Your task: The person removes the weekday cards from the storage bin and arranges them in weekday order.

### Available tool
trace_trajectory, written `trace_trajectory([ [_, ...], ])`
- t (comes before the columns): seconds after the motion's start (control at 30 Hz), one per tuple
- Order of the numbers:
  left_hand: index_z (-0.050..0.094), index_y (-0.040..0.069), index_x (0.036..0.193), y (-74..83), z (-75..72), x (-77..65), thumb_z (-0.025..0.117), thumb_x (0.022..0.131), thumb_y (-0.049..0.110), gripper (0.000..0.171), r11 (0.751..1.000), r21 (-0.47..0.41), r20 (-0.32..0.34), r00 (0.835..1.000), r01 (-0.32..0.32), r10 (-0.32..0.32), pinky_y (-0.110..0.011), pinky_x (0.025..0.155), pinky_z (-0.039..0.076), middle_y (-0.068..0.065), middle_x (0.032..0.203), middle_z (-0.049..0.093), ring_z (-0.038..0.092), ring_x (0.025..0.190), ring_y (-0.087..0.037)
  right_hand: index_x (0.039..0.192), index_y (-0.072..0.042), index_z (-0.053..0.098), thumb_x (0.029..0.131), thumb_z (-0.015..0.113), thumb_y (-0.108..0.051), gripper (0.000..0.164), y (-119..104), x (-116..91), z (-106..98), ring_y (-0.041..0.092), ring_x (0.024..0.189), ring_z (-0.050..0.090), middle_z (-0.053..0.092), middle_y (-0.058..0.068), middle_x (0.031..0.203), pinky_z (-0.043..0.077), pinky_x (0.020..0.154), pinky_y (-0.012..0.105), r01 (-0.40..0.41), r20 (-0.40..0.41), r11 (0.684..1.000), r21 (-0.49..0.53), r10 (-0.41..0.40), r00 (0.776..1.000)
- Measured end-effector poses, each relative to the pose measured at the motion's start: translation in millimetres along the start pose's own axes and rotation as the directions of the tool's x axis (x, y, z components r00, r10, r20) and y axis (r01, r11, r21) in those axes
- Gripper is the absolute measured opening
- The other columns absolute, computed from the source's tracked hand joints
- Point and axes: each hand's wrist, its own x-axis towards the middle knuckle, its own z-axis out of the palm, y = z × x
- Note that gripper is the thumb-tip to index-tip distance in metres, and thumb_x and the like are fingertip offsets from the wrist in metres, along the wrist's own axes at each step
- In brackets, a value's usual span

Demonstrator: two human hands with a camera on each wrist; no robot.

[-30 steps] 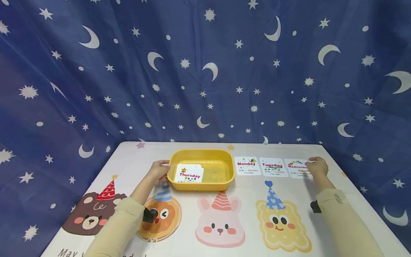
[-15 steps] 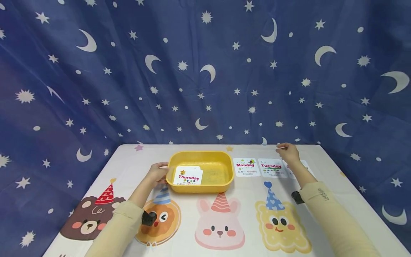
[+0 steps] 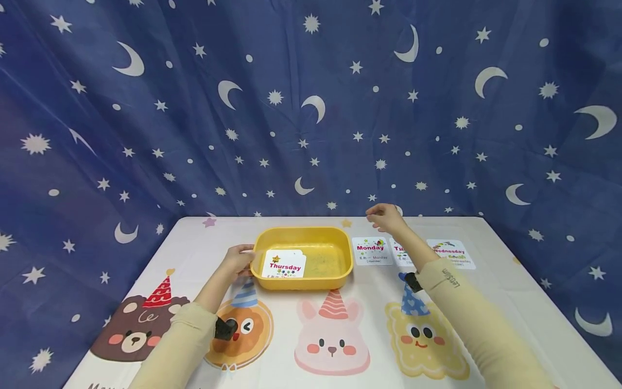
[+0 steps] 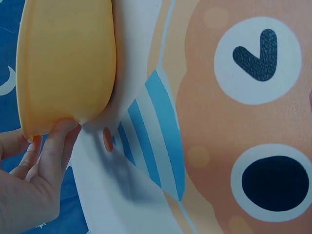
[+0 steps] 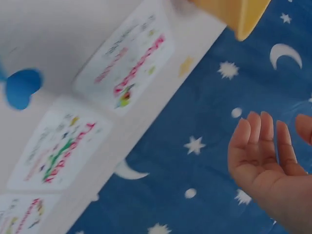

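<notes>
My left hand (image 3: 237, 260) grips the left end of a yellow plastic basin (image 3: 303, 283). In the left wrist view its fingers (image 4: 52, 151) touch the basin's end wall. A white Thursday card (image 3: 284, 263) lies inside the basin, apparently on top of at least one more card. My right hand (image 3: 387, 218) is in the air behind the Monday card (image 3: 372, 252), fingers loosely bent and holding nothing. To the right of Monday come the Tuesday card (image 5: 59, 146), partly covered by my right forearm in the head view, and the Wednesday card (image 3: 452, 254).
A white table mat (image 3: 505, 324) printed with cartoon faces and party hats covers the table. Behind its far edge hangs a blue curtain (image 3: 272, 113) with white moons and stars.
My right hand has left the Wednesday card, risen, and travelled left over the card row toward the basin. The left hand stays on the basin.
</notes>
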Motion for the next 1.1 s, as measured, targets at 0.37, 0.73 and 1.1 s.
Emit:
trace_trajectory([
  [0.37, 0.037, -0.005, 0.139, -0.3, -2.1, -2.2, 0.044, 0.096, 0.004, 0.044, 1.000, 0.005, 0.003, 1.000, -0.006, 0.006, -0.028, 0.061, 0.059, -0.033, 0.130, 0.048, 0.065, 0.072, -0.013, 0.119, 0.002, 0.059, 0.094, 0.055, -0.015, 0.030, -49.1, 10.2, 44.0, 0.032, 0.092, 0.061, 0.062, 0.022, 0.116, 0.057, 0.081, 0.038, 0.031, 0.283, 0.992, -0.121, 0.004, 0.959],
  [0.73, 0.040, -0.005, 0.136, 0.2, -0.6, 1.5, 0.044, 0.094, 0.003, 0.043, 1.000, -0.002, -0.008, 1.000, -0.018, 0.018, -0.023, 0.055, 0.057, -0.032, 0.129, 0.050, 0.064, 0.068, -0.011, 0.118, 0.001, 0.061, 0.094, 0.055, -0.015, 0.029, -83.3, 25.8, 84.2, 0.037, 0.100, 0.062, 0.063, 0.021, 0.111, 0.055, 0.088, 0.044, 0.099, 0.500, 0.961, -0.257, 0.044, 0.865],
  [1.1, 0.040, -0.004, 0.137, 1.8, -0.6, -1.7, 0.045, 0.095, 0.003, 0.043, 1.000, 0.003, -0.009, 1.000, -0.003, 0.003, -0.026, 0.060, 0.059, -0.031, 0.129, 0.050, 0.065, 0.075, -0.015, 0.116, -0.002, 0.062, 0.095, 0.056, -0.020, 0.028, -94.0, 42.8, 112.9, 0.033, 0.106, 0.062, 0.064, 0.017, 0.112, 0.054, 0.091, 0.041, 0.090, 0.580, 0.939, -0.331, 0.127, 0.805],
])
